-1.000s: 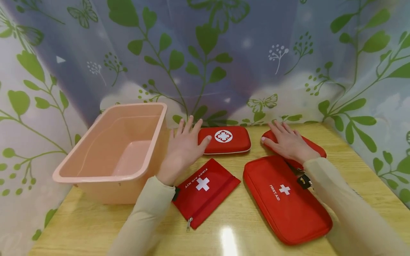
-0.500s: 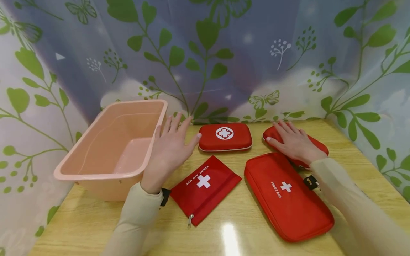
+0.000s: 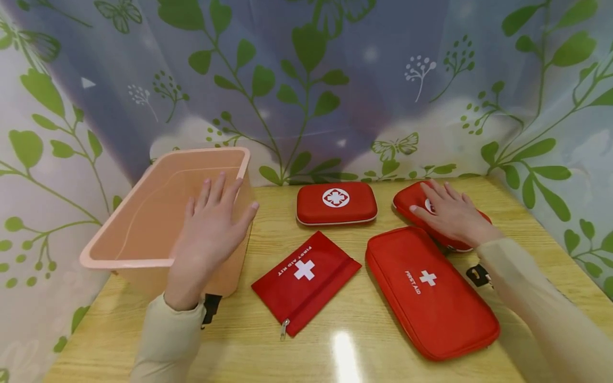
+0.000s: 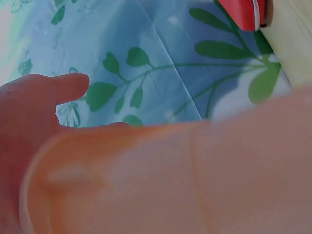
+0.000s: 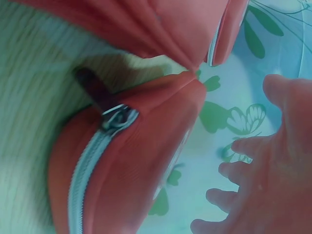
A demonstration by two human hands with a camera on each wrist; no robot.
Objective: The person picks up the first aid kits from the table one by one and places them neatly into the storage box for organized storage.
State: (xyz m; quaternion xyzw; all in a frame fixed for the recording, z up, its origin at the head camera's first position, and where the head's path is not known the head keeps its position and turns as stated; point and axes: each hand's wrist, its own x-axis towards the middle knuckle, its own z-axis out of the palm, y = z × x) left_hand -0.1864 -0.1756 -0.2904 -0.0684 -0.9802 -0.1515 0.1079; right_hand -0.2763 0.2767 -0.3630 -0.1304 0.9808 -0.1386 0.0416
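Head | hands (image 3: 209,234) (image 3: 452,215) apart, fingers outstretched | left overlaps tub (image 3: 134,263) rim | gap between tub, center case (image 3: 337,204)

This looks like a nook with leafy butterfly cloth (image 3: 364,101) at twelve o'clock, wooden bench (image 3: 258,354) at six.

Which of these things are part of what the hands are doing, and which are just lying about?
Seemingly part of the job:
pink basin, with the left hand over or beside it
right-rear red case, beneath the right hand

Apparently just lying about, with no hand at them:
middle-rear red case
flat FIRST AID KIT pouch
larger FIRST AID bag
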